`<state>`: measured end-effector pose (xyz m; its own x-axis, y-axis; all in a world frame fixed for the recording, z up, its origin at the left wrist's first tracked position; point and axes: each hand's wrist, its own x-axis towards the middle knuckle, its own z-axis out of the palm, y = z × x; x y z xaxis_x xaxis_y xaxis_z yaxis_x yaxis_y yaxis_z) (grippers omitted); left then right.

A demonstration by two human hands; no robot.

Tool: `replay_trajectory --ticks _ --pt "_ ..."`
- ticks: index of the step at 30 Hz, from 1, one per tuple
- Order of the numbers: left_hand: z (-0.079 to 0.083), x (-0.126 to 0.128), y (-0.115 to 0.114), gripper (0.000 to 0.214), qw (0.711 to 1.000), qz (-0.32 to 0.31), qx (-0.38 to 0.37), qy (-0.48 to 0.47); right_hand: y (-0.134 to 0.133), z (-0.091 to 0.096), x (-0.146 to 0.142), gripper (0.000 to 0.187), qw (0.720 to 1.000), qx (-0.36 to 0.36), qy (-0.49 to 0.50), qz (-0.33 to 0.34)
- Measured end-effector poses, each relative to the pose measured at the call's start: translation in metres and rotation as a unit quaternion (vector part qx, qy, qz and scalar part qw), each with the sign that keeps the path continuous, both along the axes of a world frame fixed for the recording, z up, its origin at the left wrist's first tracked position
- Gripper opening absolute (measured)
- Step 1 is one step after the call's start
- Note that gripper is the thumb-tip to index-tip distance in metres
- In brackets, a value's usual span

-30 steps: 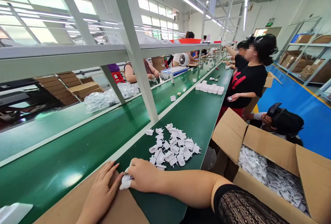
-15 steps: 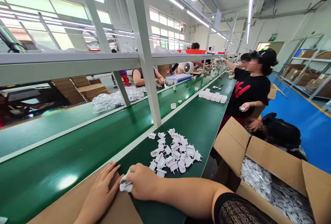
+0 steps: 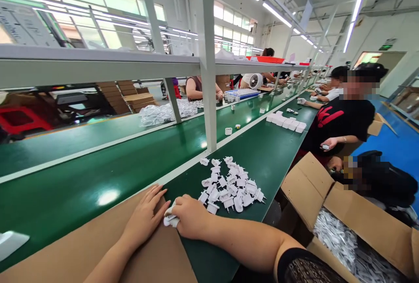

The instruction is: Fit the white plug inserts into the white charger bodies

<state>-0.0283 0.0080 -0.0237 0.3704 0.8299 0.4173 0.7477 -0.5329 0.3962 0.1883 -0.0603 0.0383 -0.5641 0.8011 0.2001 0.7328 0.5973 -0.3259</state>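
My left hand [image 3: 144, 217] lies flat, fingers spread, on a brown cardboard sheet [image 3: 98, 248] at the near end of the green bench. My right hand [image 3: 190, 215] rests beside it, fingers curled round a small white plastic part [image 3: 170, 218] that shows at the fingertips. Just beyond my right hand lies a loose pile of white plug parts [image 3: 231, 185] on the green mat.
An open cardboard box [image 3: 356, 226] of white parts stands at my right. A grey frame post [image 3: 208, 78] rises behind the pile. Two people work further down the bench on the right, near a row of white blocks [image 3: 285, 121]. A green conveyor belt [image 3: 81, 182] runs on the left.
The view has swung left and a little down; hands, cardboard and pile keep their places on the bench. The person in black has lowered a hand toward the lap.
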Motion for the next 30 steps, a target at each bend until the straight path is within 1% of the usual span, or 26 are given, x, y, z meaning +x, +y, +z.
replay_trajectory --ticks 4,11,16,20,24,30 --pt "0.004 0.002 -0.003 0.054 1.000 0.001 -0.014 -0.007 -0.002 0.004 0.001 0.016 1.000 -0.015 -0.017 0.002" --pt "0.001 -0.004 -0.004 0.058 1.000 -0.001 -0.028 -0.002 -0.004 0.003 -0.002 0.016 1.000 -0.010 -0.023 -0.012" --pt "0.005 -0.003 -0.006 0.059 0.999 0.000 -0.039 0.000 -0.005 0.008 -0.002 0.018 0.999 -0.015 -0.046 0.002" --pt "0.006 -0.002 -0.007 0.059 0.999 0.000 -0.040 0.000 -0.005 0.010 -0.001 0.017 0.999 -0.007 -0.045 0.007" --pt "0.000 -0.007 -0.004 0.057 0.999 0.002 -0.035 -0.001 -0.006 0.010 -0.002 0.018 0.999 0.010 -0.044 0.010" --pt "-0.013 -0.017 0.005 0.056 0.999 -0.008 -0.034 -0.016 -0.007 0.014 -0.004 0.017 0.997 0.038 -0.068 0.024"
